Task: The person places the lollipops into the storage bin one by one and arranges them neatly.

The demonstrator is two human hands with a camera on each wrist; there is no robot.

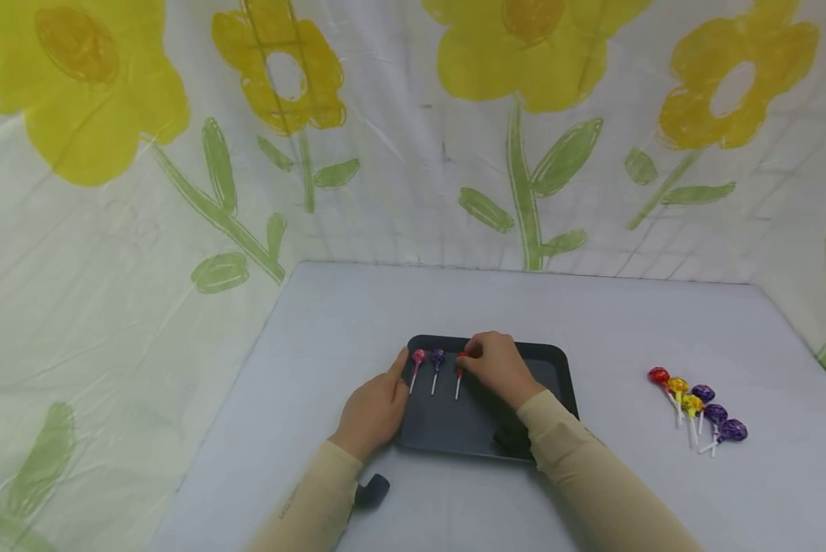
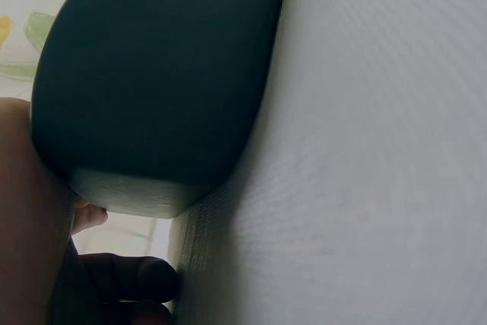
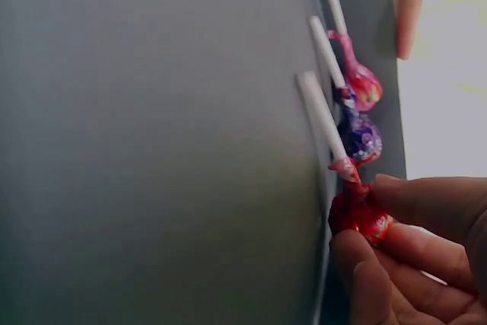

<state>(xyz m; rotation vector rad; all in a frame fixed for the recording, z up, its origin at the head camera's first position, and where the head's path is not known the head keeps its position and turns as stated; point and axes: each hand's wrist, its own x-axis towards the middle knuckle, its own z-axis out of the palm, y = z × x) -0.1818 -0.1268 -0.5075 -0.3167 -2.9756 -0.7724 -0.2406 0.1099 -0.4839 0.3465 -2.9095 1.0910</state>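
Note:
My right hand (image 1: 501,372) reaches over a dark grey baking tray (image 1: 447,429) and pinches a red-wrapped lollipop (image 3: 364,217) by its head between thumb and fingers. This lollipop lies near the tray's far edge, its white stick towards me. To its left, in a row, lie a purple lollipop (image 1: 438,358) and a pink lollipop (image 1: 418,357), sticks pointing the same way. At the tray's left side rests my left hand (image 1: 375,410), one finger straight along the rim. The left wrist view shows the tray's outer wall (image 2: 160,74) close up, with shadowed fingers (image 2: 137,278) beside it.
Several more lollipops lie in a loose cluster on the white table (image 1: 634,330) to the right of the tray: a red one (image 1: 659,375), yellow ones (image 1: 678,385) and purple ones (image 1: 733,430). A flowered curtain (image 1: 399,184) hangs behind the table.

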